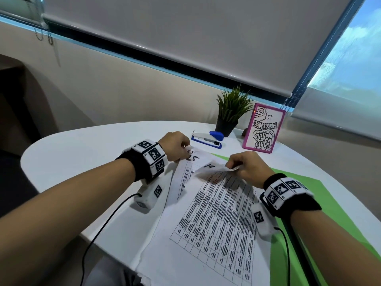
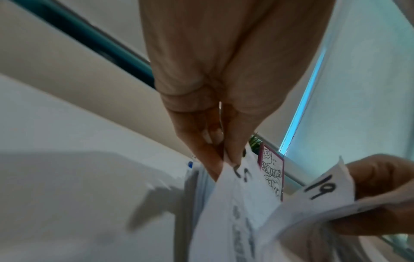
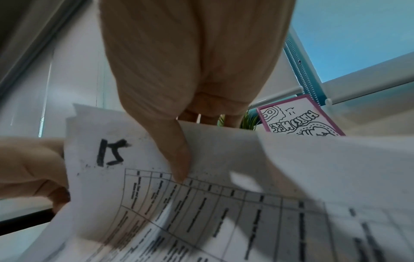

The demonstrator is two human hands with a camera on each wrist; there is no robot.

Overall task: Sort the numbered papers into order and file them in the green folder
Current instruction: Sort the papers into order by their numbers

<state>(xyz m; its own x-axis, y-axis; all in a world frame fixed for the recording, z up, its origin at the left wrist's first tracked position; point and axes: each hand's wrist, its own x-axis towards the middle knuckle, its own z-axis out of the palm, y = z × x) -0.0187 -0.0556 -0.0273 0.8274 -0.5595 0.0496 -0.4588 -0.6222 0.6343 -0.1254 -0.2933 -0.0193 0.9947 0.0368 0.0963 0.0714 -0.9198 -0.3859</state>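
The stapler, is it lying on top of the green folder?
No, the stapler lies on the bare white table beside the potted plant, apart from the green folder.

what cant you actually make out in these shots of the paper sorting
- Table text on the numbered papers: too small in the head view, blurred in both wrist views.
- Green folder: mostly covered by papers and right hand.
- Number at the left hand grip: partly covered by fingers, blurred.

Hand [image 3: 190, 74] — thumb on papers [image 3: 224, 203]
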